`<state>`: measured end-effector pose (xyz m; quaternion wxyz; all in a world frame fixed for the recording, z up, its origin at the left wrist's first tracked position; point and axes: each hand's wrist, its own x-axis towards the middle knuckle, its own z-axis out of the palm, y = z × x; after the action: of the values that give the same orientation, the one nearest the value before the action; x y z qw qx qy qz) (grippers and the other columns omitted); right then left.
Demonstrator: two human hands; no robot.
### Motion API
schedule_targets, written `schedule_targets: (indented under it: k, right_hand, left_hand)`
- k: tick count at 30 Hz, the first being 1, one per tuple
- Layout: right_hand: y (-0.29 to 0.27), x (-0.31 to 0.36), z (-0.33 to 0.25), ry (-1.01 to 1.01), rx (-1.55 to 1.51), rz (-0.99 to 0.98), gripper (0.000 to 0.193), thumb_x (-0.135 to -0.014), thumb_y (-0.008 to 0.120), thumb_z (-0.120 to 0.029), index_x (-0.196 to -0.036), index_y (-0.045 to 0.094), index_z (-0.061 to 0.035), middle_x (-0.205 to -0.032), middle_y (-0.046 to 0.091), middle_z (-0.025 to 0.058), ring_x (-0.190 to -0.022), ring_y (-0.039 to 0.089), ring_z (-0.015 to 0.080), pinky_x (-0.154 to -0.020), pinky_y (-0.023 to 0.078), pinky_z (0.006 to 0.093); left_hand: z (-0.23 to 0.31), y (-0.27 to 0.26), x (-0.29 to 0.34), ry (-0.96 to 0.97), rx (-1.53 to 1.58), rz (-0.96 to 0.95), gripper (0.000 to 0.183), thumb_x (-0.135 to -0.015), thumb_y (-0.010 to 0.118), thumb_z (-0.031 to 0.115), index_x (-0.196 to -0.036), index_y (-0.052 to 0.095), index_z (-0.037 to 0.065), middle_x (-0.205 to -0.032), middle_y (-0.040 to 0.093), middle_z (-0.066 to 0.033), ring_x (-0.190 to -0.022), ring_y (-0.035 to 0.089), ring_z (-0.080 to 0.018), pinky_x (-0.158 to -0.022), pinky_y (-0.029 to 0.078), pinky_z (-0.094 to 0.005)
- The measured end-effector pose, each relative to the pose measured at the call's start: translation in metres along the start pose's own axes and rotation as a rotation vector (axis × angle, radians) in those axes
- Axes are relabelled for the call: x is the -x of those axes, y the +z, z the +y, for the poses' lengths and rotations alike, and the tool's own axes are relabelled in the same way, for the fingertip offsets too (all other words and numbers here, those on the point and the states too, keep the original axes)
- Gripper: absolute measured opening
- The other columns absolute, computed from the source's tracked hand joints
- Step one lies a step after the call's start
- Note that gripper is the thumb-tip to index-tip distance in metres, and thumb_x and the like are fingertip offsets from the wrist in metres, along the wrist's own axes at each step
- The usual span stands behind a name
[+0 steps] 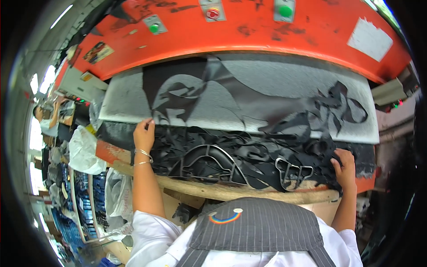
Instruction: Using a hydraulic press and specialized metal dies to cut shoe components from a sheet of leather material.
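A thin black leather-like sheet [267, 104], with large shapes cut out of it, lies spread over the pale cutting board [129, 98]. My left hand [144, 135] pinches the sheet's lower left edge, thumb and finger together at the board's front. At the right, my right hand [345, 168] has its fingers bent round dark, ragged material that trails down from the sheet's crumpled right end. Between my hands, a curved metal cutting die [209, 147] and a smaller metal die [289, 171] rest among black scraps [253, 153].
An orange machine beam [249, 38] spans the far side, with green and red buttons. A wooden rail [249, 192] runs along the near edge. At the left are a white plastic bag [85, 151], shelves of blue items [84, 200] and another person [50, 124] farther off.
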<state>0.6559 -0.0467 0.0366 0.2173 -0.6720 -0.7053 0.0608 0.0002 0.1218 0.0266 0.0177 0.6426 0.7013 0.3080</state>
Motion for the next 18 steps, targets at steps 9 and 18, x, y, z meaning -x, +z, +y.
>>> schedule_targets:
  k: [9, 18]
  right_hand:
    - [-0.006, -0.121, -0.080, -0.499, 0.037, 0.020, 0.027, -0.078, 0.075, -0.023, -0.097, 0.068, -0.0057, -0.105, 0.066, 0.0095, -0.099, 0.060, 0.0295, -0.086, 0.046, 0.0411]
    - [-0.048, -0.358, -0.202, -0.490, 0.002, 0.422, 0.030, -0.088, 0.066, -0.029, -0.110, 0.066, -0.0089, -0.107, 0.065, 0.0166, -0.101, 0.062, 0.0329, -0.088, 0.049, 0.0430]
  left_hand:
    - [-0.032, 0.056, 0.006, -0.012, 0.127, 0.098, 0.021, -0.088, 0.063, 0.021, -0.093, 0.069, 0.001, -0.093, 0.068, -0.0184, -0.087, 0.065, -0.0357, -0.079, 0.050, -0.0415]
    - [-0.025, 0.108, -0.021, 0.246, 0.027, -0.139, 0.032, -0.089, 0.058, 0.025, -0.114, 0.067, 0.008, -0.126, 0.061, -0.0139, -0.124, 0.050, -0.0338, -0.107, 0.033, -0.0499]
